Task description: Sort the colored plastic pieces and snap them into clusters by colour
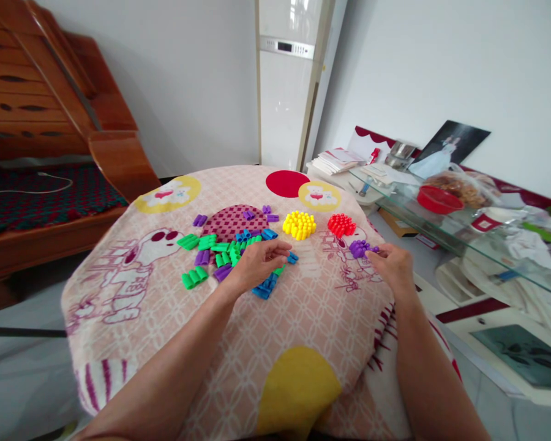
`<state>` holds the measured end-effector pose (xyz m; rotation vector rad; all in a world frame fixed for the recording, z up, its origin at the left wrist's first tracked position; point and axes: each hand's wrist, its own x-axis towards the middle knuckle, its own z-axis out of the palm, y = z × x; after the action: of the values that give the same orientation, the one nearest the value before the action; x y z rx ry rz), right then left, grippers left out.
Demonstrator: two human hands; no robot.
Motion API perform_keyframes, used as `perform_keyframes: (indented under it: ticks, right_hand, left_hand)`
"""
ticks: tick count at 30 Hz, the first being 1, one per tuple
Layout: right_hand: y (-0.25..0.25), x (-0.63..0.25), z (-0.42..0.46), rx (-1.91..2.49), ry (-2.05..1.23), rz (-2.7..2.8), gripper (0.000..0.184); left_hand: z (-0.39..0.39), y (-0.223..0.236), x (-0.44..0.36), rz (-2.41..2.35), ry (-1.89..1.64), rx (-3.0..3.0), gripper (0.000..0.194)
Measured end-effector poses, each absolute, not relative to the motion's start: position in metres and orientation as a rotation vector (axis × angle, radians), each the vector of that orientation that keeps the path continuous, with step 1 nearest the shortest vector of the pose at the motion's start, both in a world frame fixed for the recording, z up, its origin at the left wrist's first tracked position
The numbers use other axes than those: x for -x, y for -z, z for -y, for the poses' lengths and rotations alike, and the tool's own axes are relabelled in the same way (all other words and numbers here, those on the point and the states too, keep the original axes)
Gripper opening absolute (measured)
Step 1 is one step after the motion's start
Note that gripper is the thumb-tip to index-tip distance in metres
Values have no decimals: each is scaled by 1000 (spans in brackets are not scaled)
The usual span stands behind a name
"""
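Note:
Over the pile of coloured plastic pieces hovers my left hand [261, 262], its fingers loosely bent and a little apart. Close to its fingertips lies a blue piece [292, 258]. The pile mixes green pieces [194, 278], purple ones and blue pieces [265, 286], partly hidden by that hand. At the right side of the table, my right hand [393, 266] pinches a small purple piece [375, 249] at the edge of a purple cluster [359, 248]. Behind that cluster sits a red group [342, 225]. A yellow group [299, 225] stands to its left.
A patterned cloth covers the round table [298, 318]. To the right, a glass shelf [468, 239] holds a red bowl [439, 199], papers [337, 160] and bags. A wooden bench [114, 159] stands at left, and a tall white cabinet unit [284, 92] at the back.

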<state>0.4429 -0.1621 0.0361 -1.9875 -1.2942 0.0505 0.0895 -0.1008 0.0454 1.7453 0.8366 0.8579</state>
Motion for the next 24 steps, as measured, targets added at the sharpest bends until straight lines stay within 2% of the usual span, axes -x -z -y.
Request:
perform_keyframes:
  ticks: [8,15,19,22,24]
  right_hand:
    - [-20,-438,152,1947,10,1385,30]
    - [-26,-440,154,2037,131,1347,40]
    - [-38,-427,159,1832,329,1331,41]
    - [-41,-411,160,1688,305,1409,37]
    - [-39,-401,159,1649,253,1457,35]
  left_hand:
    - [89,-54,-71,-985,-927,-1738,40]
    - [74,-51,-52,-1274,-990,-1859,33]
    - [48,-51,-24,-1598,-1079,-1879,32]
    - [18,-48,2,-1810,-1138,-1867,36]
    - [-1,-43,16,-1908,-1171,-1799,29]
